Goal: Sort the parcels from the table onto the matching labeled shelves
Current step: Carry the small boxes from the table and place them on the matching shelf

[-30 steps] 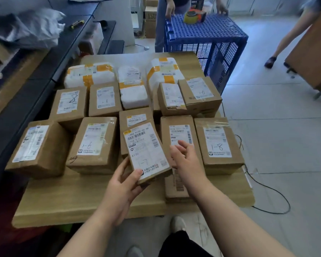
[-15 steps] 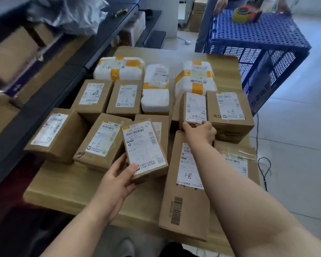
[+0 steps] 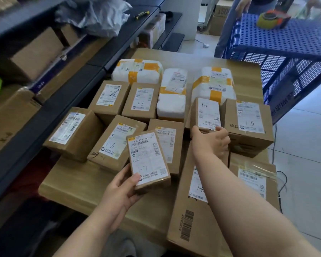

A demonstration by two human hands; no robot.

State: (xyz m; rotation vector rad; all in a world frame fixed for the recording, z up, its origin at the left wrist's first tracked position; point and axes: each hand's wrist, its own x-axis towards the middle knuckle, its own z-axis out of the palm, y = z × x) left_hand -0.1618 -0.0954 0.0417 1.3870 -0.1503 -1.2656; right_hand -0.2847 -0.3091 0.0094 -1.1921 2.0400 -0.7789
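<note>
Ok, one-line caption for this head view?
Left hand holds a 1-7 parcel while right hand grips another small box on the parcel-covered table.

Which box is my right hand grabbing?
The small box between the narrow white parcel and the bigger box; your right hand grips its near end.

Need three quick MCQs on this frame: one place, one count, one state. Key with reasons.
1. Where does the tape dispenser sit?
A) on the blue crate
B) on the floor
C) on a parcel

2. How many white-wrapped parcels lie on the table?
A) two
B) three
C) five

3. What is the left hand doing?
A) resting flat
B) gripping a small labelled box
C) pointing at a shelf

Key:
1 A, it rests on the crate's perforated top.
2 B, three lie in the far row.
3 B, it clasps the box's near end.
</note>
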